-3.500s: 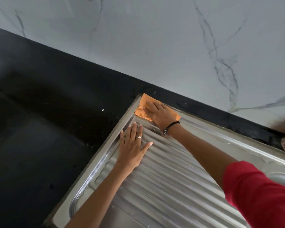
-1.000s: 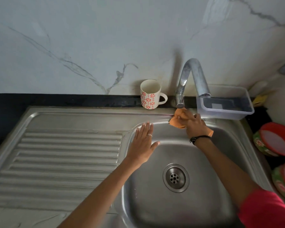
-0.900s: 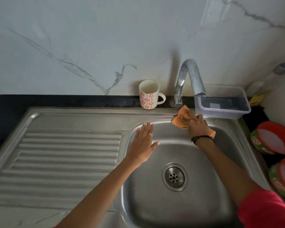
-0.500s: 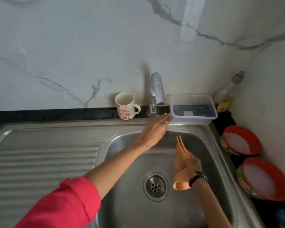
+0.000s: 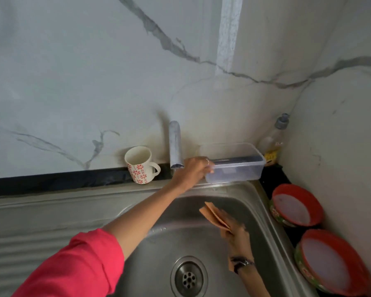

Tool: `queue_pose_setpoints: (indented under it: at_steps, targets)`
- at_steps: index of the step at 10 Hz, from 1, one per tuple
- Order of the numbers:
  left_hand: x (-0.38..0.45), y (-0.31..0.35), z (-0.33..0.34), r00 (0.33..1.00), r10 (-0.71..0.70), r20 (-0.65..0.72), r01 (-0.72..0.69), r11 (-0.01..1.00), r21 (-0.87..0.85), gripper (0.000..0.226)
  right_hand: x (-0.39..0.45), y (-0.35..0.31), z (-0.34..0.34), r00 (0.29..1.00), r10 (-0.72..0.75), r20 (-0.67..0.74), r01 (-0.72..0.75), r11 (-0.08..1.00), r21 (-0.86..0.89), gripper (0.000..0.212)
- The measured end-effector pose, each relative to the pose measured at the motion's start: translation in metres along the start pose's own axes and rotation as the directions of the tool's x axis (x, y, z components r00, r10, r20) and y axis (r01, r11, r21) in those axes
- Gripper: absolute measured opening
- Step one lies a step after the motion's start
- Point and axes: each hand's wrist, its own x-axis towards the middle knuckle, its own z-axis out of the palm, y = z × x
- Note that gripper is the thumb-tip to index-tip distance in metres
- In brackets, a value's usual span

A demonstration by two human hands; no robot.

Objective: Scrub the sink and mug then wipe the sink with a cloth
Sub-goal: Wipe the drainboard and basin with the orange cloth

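Note:
The steel sink (image 5: 259,213) fills the lower half of the head view, its drain (image 5: 189,277) at the bottom. A white mug with red flowers (image 5: 140,165) stands on the ledge behind it, left of the tap (image 5: 175,146). My left hand (image 5: 194,171) reaches across to the clear plastic container (image 5: 238,166) on the sink's back rim, fingers on its left end. My right hand (image 5: 239,239) is over the basin and grips a folded orange cloth (image 5: 214,215) that sticks up toward the back.
Two red-rimmed bowls (image 5: 293,205) (image 5: 330,262) sit on the black counter right of the sink. A soap bottle (image 5: 273,140) stands in the back corner behind the container. The ribbed drainboard (image 5: 30,239) lies at the left. Marble walls close off the back and right.
My right hand lifted the cloth off the back rim and drew it over the basin. My left hand left the basin's edge and reached to the plastic container. The view turned right.

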Motion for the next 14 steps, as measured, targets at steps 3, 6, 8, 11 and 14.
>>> queue_pose_setpoints:
  at_steps: [3,6,8,11,14]
  targets:
    - [-0.018,0.044,-0.077,0.747,-0.652,0.132,0.664,0.721,-0.197,0.071,0.086,-0.033,0.034,0.913,-0.342,0.221,0.407,0.737,-0.539,0.072]
    - [-0.015,-0.037,-0.038,0.797,-0.597,0.085,0.569,0.698,-0.434,0.076,0.105,-0.008,0.054,0.822,-0.441,0.361,0.539,0.397,-0.743,0.083]
    - [-0.002,-0.024,-0.032,0.963,-0.267,0.019,0.236,0.811,-0.536,0.021,0.091,-0.022,0.005,0.975,-0.153,0.162,0.217,0.493,-0.842,0.022]
    - [-0.005,-0.028,-0.022,0.973,-0.228,-0.024,0.186,0.845,-0.502,0.022,0.089,-0.013,-0.028,0.986,0.166,0.012,-0.09,0.592,-0.801,0.043]
    - [-0.007,-0.037,-0.002,0.977,-0.201,-0.065,0.147,0.868,-0.474,0.01,0.109,0.02,-0.012,0.965,0.103,-0.242,-0.26,0.512,-0.819,0.035]
